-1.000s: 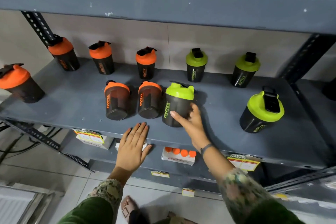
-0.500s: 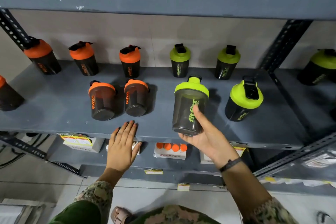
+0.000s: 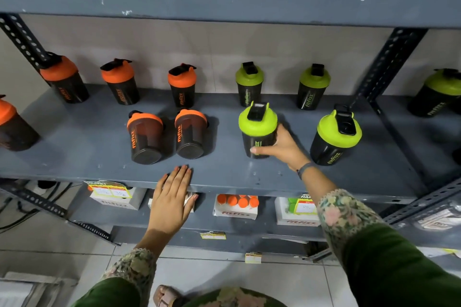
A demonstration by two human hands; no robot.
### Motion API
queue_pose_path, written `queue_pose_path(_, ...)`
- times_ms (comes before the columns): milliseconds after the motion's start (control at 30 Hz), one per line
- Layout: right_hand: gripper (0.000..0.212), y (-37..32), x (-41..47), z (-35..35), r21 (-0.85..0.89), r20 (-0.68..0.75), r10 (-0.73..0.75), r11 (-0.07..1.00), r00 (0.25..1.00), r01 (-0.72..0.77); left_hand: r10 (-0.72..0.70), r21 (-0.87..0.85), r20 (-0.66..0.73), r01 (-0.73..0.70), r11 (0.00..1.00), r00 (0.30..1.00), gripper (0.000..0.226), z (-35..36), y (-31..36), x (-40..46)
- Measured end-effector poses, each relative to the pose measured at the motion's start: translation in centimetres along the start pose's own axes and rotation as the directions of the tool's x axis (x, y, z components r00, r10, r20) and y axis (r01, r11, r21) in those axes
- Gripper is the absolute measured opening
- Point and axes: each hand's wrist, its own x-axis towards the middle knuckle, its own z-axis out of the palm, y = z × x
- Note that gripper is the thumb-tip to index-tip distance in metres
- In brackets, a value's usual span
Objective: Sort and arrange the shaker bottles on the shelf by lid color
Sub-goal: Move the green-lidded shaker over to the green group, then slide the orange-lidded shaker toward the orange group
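Green-lidded shaker bottle (image 3: 258, 129) stood upright on the grey shelf (image 3: 74, 154), front row right of two tipped orange-lidded bottles (image 3: 167, 134) — your right hand (image 3: 283, 147) fingers wrapped round it, left hand (image 3: 172, 197) flat, fingers together, on the shelf edge.

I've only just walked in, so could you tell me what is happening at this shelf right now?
A person is sorting shaker bottles by lid colour on a grey shelf. The right hand grips a green-lidded bottle standing upright in the front row, beside another green-lidded bottle. The left hand rests flat on the shelf's front edge. Two orange-lidded bottles lie on their sides in front; the back row runs orange on the left, green on the right.
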Motion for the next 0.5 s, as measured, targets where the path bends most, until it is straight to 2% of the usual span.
queue_pose_path(133, 0.086, 2.2, 0.2, 0.4, 0.011, -0.013, 0.021, 1.0, 1.0, -0.02, 0.011, -0.005, -0.008, -0.011, 1.0, 1.0, 0.059, -0.2, 0.0, -0.1)
queue_pose_path(200, 0.089, 2.4, -0.4, 0.6, 0.025, -0.008, -0.017, 1.0, 1.0, 0.017, 0.013, -0.011, -0.005, -0.013, 1.0, 1.0, 0.059, -0.2, 0.0, -0.1)
queue_pose_path(233, 0.09, 2.5, -1.2, 0.9, 0.03, -0.052, -0.043, 0.999, 0.998, 0.044, 0.013, -0.011, -0.002, -0.013, 1.0, 1.0, 0.059, -0.3, 0.0, -0.1)
queue_pose_path(300, 0.083, 2.7, -3.4, 2.2, 0.047, -0.277, -0.052, 0.997, 0.959, 0.068, 0.012, -0.006, 0.003, -0.012, 1.0, 1.0, 0.058, -0.3, 0.1, 0.0)
queue_pose_path(367, 0.052, 2.9, -6.2, 4.4, 0.003, -0.492, -0.063, 0.997, 0.868, 0.075, 0.009, -0.011, 0.008, -0.009, 1.0, 1.0, 0.06, -0.4, 0.1, 0.0)
queue_pose_path(400, 0.037, 2.8, -7.5, 5.7, -0.035, -0.51, -0.078, 0.997, 0.856, 0.07, 0.007, -0.018, 0.008, -0.007, 1.0, 1.0, 0.061, -0.5, 0.2, 0.0)
queue_pose_path(433, 0.03, 2.3, -8.4, 7.0, -0.052, -0.474, -0.077, 0.997, 0.877, 0.059, 0.007, -0.025, 0.003, -0.007, 1.0, 1.0, 0.062, -0.5, 0.1, 0.0)
queue_pose_path(500, 0.027, 1.1, -8.1, 9.5, -0.02, -0.332, 0.004, 1.0, 0.943, -0.012, 0.02, -0.038, -0.014, -0.021, 0.999, 1.0, 0.062, -0.5, 0.1, 0.1)
